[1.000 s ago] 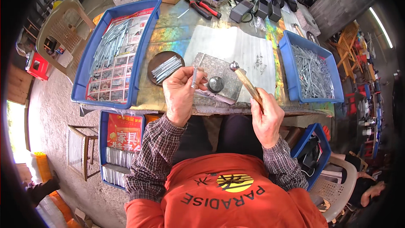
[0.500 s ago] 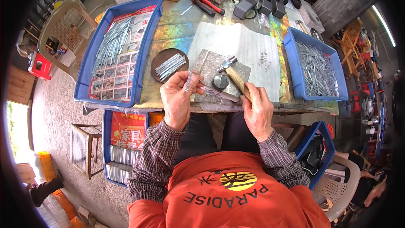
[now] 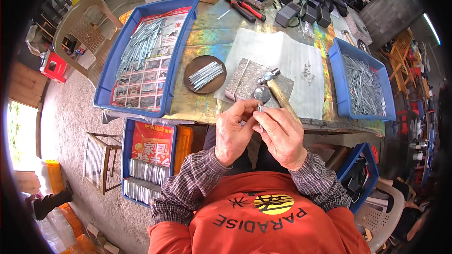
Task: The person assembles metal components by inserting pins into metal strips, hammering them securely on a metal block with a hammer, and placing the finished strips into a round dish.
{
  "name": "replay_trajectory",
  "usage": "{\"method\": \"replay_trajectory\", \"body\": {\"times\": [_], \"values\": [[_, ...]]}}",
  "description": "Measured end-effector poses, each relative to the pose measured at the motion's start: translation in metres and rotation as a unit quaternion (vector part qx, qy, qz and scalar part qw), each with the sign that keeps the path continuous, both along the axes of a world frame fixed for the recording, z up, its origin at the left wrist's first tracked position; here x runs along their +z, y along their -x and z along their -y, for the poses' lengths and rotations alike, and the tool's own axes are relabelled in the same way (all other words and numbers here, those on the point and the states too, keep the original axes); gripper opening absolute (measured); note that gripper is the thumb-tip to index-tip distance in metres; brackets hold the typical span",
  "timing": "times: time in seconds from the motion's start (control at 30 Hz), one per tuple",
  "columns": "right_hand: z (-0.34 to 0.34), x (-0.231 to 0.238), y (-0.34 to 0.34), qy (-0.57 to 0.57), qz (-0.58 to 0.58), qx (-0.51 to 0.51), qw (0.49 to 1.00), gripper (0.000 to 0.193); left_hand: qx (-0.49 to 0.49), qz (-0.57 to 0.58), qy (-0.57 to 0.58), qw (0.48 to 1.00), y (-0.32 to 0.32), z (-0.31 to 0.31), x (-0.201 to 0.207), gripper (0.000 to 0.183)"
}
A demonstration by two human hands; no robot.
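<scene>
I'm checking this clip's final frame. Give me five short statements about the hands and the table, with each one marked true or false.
1. The left hand and right hand both hold one small metal piece. True.
2. The right hand grips the hammer. False: the hammer lies across the stone block.
3. Metal rods lie in the round brown dish. True.
4. The red-handled pliers lie in the left blue tray. False: the red-handled pliers lie on the table, outside that tray.
5. A blue tray of thin metal pieces stands right of the stone block. True.
</scene>
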State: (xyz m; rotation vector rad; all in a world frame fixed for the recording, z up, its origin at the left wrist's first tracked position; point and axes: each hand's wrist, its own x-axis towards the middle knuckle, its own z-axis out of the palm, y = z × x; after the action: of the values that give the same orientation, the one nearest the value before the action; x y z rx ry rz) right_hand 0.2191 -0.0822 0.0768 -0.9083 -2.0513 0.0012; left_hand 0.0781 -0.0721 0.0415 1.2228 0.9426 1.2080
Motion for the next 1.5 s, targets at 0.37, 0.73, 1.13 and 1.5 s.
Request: {"method": "replay_trajectory", "body": {"times": [0.37,0.73,1.13,1.5], "values": [[-0.001,0.006,-0.002,0.271,-0.159,0.008,0.949,0.007,0.016,-0.256,-0.266,0.929,0.024,-0.001,0.003,0.021],[0.005,-0.008,-0.01,0.393,-0.313,-0.004,0.865,0.021,0.141,-0.384,-0.29,0.865,0.066,-0.043,-0.01,0.013],[0.009,-0.013,-0.015,0.382,-0.243,-0.023,0.891,0.012,0.195,-0.638,-0.295,0.684,0.08,-0.085,-0.047,0.004],[0.002,-0.005,-0.028,0.374,-0.227,-0.049,0.898,0.012,0.208,-0.558,-0.285,0.751,0.144,-0.126,0.017,0.01]]}}
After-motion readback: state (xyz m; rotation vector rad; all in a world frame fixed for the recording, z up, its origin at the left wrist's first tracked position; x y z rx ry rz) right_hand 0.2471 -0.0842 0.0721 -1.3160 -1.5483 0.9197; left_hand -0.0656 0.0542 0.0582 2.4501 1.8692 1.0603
